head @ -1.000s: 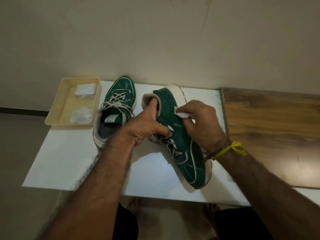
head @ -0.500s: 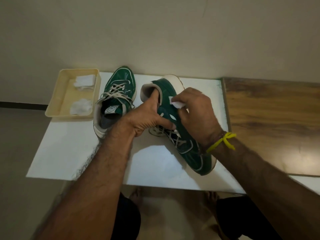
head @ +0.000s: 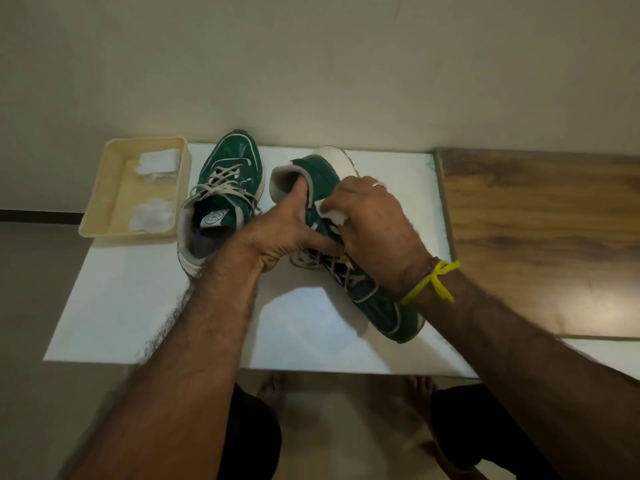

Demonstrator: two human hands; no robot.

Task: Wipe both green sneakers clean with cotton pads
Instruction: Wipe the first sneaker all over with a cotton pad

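Observation:
Two green sneakers with white soles and pale laces are on a white board (head: 138,306). The left sneaker (head: 225,188) stands upright, toe pointing away. The right sneaker (head: 377,299) lies tilted on its side, heel away from me. My left hand (head: 287,233) grips its collar, thumb inside the opening. My right hand (head: 374,223) pinches a white cotton pad (head: 334,215) and presses it against the sneaker's green side near the heel. A yellow thread is tied round my right wrist.
A cream plastic tray (head: 104,188) at the board's far left corner holds two heaps of white cotton pads (head: 152,216). A wooden tabletop (head: 536,237) adjoins the board on the right. A beige wall rises behind. My bare feet show below the board's near edge.
My right hand has slid the cotton pad along the sneaker's side towards the collar, closer to my left thumb. The left hand keeps its grip on the collar. The camera view shifted slightly.

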